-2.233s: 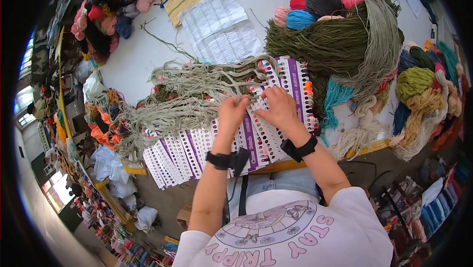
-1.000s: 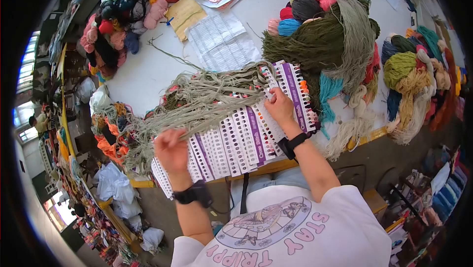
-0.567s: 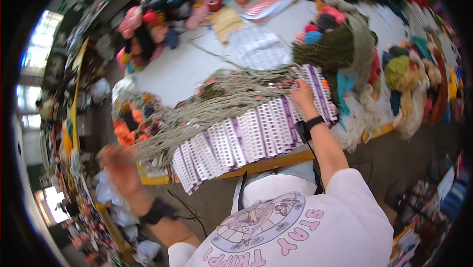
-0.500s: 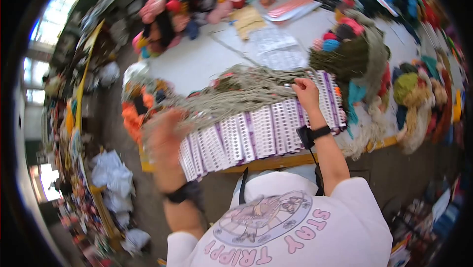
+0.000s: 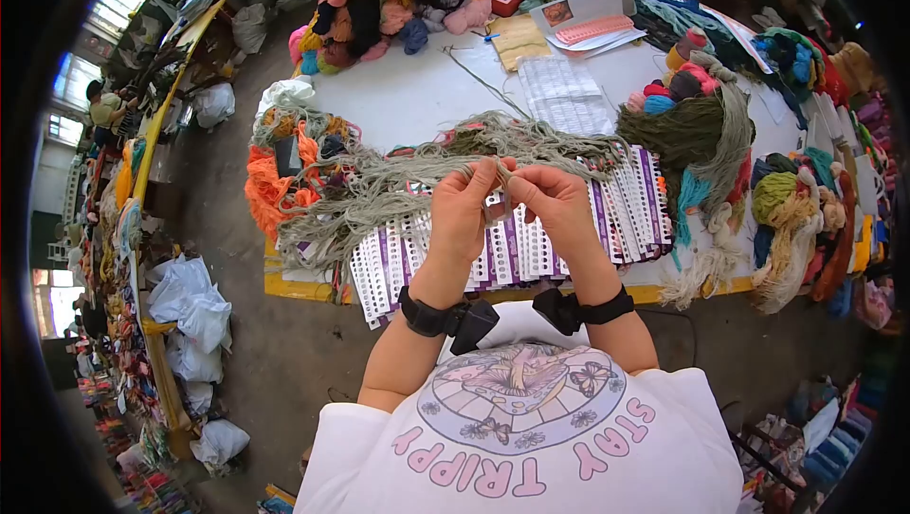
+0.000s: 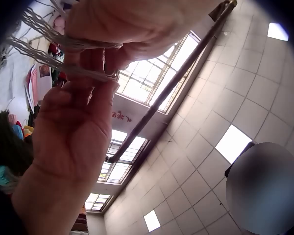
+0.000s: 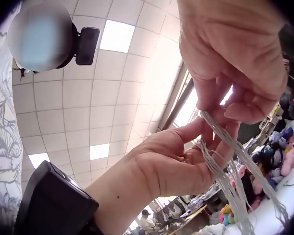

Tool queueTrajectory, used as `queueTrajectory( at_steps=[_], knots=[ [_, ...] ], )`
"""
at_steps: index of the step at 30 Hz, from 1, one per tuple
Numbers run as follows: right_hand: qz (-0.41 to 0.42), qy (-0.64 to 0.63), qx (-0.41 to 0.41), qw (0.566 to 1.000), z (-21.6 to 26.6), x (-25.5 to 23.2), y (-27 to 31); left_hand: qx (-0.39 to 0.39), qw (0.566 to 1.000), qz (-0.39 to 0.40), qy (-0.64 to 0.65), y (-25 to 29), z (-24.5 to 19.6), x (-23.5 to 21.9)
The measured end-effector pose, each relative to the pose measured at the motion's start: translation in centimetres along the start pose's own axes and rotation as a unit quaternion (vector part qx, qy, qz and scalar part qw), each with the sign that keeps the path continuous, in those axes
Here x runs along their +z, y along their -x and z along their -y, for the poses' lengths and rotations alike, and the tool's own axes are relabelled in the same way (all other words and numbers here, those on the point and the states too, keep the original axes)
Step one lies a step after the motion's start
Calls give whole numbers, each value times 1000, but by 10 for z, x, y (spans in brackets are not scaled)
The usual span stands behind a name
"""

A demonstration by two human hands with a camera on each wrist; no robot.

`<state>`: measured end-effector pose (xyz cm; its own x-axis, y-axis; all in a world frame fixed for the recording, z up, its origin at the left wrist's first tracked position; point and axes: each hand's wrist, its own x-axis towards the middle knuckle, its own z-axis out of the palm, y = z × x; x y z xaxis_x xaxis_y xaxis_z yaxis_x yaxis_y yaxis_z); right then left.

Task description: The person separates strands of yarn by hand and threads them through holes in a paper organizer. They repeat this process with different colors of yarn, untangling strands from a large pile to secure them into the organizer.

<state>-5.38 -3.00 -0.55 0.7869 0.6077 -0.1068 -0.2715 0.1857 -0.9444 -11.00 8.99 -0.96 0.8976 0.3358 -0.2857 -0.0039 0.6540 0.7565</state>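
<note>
Both hands meet above the row of white punched cards (image 5: 393,253) with purple strips. Grey-green thread strands (image 7: 245,161) are pinched between thumb and fingers of the left hand (image 5: 462,215) and of the right hand (image 5: 564,215). In the left wrist view two strands (image 6: 44,61) run to the fingertips, with the right hand (image 6: 71,132) below the left hand (image 6: 132,22). The right wrist view has the left hand (image 7: 171,164) lower and the right hand (image 7: 235,54) above. A long bundle of grey-green thread (image 5: 379,187) lies across the cards' upper ends.
Dark green yarn (image 5: 678,130) lies right of the cards, and orange yarn (image 5: 265,192) at the left. Past the cards are a printed sheet (image 5: 566,97), a tan paper (image 5: 518,40) and piled yarn balls (image 5: 365,16). The table's yellow edge (image 5: 294,288) runs along the near side.
The left hand has come back from the far left to meet the right hand. The right hand has moved left, away from the cards' right end. The head view has shifted.
</note>
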Motion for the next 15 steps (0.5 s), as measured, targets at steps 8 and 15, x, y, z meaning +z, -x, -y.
queueTrajectory(
  at_steps=[8,15],
  knots=[
    [-25,41,-58,997,8,15,4,-3,999,35,-3,4,-10,-2],
    [-41,42,-81,995,-2,17,-4,-4,999,40,34,4,-17,-3]
  ],
)
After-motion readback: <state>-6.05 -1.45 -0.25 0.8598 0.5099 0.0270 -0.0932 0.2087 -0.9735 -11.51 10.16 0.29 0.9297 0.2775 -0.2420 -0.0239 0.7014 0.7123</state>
